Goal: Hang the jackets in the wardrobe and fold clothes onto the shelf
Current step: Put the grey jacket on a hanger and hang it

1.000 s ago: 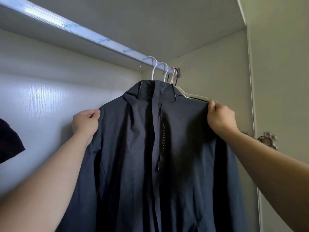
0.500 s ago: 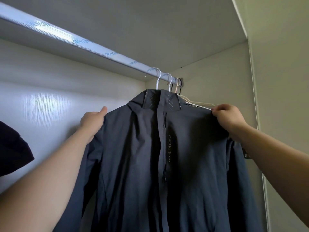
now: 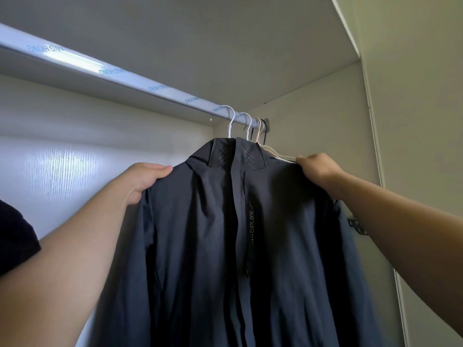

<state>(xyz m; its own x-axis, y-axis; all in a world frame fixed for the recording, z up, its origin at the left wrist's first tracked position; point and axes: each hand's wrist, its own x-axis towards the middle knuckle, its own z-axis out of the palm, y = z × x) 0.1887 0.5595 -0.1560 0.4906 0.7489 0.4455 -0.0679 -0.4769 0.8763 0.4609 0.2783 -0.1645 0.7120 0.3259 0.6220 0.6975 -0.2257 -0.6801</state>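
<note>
A dark navy jacket (image 3: 215, 234) hangs from a white hanger (image 3: 231, 121) on the silver wardrobe rail (image 3: 120, 73). My left hand (image 3: 144, 179) grips the jacket's left shoulder, thumb on top of the cloth. My right hand (image 3: 319, 169) pinches the right shoulder seam where a bare hanger arm sticks out. The jacket's front faces me, zip line down the middle.
Several more hangers (image 3: 260, 131) crowd the rail's right end against the wardrobe's side wall (image 3: 313, 116). The wardrobe's back panel (image 3: 62, 151) lies to the left. A door hinge (image 3: 357, 225) shows past my right forearm. A dark sleeve (image 3: 15, 241) sits at the left edge.
Both hands shifted along the jacket's shoulders: the left hand went from beside the shoulder to gripping over its top, the right slid to the seam's end. The view tilted slightly upward.
</note>
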